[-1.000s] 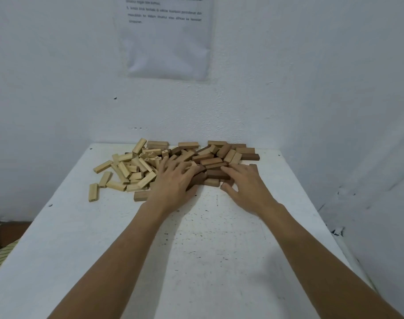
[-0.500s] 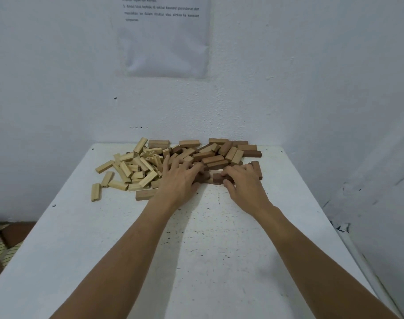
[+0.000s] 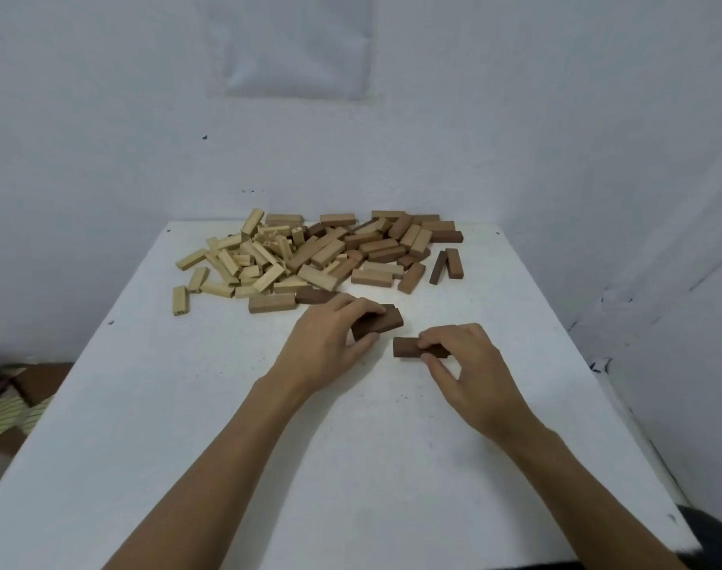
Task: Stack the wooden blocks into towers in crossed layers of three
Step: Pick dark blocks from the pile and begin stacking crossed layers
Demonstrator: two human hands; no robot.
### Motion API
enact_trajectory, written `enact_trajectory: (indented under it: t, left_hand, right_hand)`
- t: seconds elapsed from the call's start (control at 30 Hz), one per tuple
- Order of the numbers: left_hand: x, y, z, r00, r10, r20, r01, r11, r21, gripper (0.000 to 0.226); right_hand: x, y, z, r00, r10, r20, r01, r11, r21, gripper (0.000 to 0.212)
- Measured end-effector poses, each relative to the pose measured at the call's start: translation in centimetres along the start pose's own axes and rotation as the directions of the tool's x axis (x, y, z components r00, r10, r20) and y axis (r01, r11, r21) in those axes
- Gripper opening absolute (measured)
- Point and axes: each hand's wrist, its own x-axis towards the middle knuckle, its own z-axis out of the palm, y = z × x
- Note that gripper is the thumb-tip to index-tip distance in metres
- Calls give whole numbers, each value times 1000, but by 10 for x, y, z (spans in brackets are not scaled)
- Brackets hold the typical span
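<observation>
- The left hand (image 3: 330, 343) is curled round a dark brown block (image 3: 386, 322), with the fingers over its far side and the thumb against its near side. I cannot tell whether it holds one block or two pressed side by side.
- The right hand (image 3: 468, 362) pinches a second dark block (image 3: 406, 347) between fingertips and thumb. The left end of the block sticks out past the fingers.
- The two held blocks lie near each other but apart, both lengthwise across the view, at the middle of the white worktop (image 3: 227, 446). I cannot tell whether they rest on the worktop or hang just above it.
- Just beyond the left hand, a mid-brown block (image 3: 271, 303) and a darker block (image 3: 314, 296) lie flat at the near edge of the heap.
- The loose pile of wooden blocks (image 3: 322, 253) spreads along the far end of the worktop. Its blocks lie at all angles, many on top of one another, and no tower stands.
- The pale blocks (image 3: 244, 261) make up the left part of the pile, and the browner ones the middle and right.
- One pale block (image 3: 179, 300) lies alone on the left, apart from the heap.
- A pair of dark blocks (image 3: 453, 263) lies side by side at the right edge of the pile.
- A white wall (image 3: 556, 117) rises behind the worktop, with a paper sheet (image 3: 293, 47) fixed to it.
- Low on the left, below the worktop, a striped cloth (image 3: 1, 413) shows.
</observation>
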Motion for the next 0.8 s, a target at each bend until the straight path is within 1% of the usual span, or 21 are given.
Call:
enact_trajectory:
  t: [0.07, 0.1, 0.2, 0.33, 0.4, 0.47, 0.53, 0.63, 0.73, 0.8]
  left_hand:
    - [-18, 15, 6, 997, -20, 75, 26, 996, -81, 35]
    - [-26, 23, 10, 994, -11, 105, 22, 994, -103, 34]
    - [-41, 50, 25, 986, 40, 159, -17, 989, -147, 34]
    - [-43, 86, 46, 975, 95, 199, -45, 969, -243, 25]
    - [-42, 100, 55, 970, 125, 207, -62, 956, -287, 20]
    - [-42, 111, 63, 963, 152, 222, -81, 951, -299, 19]
    - [-45, 118, 66, 957, 183, 226, -106, 943, -314, 20]
    - [-51, 119, 63, 950, 219, 221, -150, 945, -291, 29]
    - [-54, 114, 56, 949, 195, 248, -138, 963, -229, 39]
    - [-55, 112, 53, 944, 207, 255, -167, 971, -170, 44]
  right_hand:
    - [-31, -7, -6, 998, -59, 37, 58, 998, 12, 19]
    - [-47, -8, -10, 996, -64, 55, 64, 998, -5, 20]
    - [-89, -10, -25, 994, 21, 106, -13, 998, -68, 26]
    - [-127, -9, -47, 998, 29, 58, -21, 991, -134, 21]
    - [-138, -8, -58, 997, 77, 29, -72, 989, -129, 22]
    - [-146, -8, -65, 993, 119, 5, -118, 987, -108, 30]
    - [-149, -7, -69, 992, 129, -5, -129, 985, -112, 38]
    - [-149, -5, -67, 992, 121, -22, -123, 980, -158, 45]
    - [-146, -5, -60, 992, 124, -18, -125, 972, -201, 47]
    - [-146, -6, -56, 992, 123, -6, -121, 968, -220, 44]
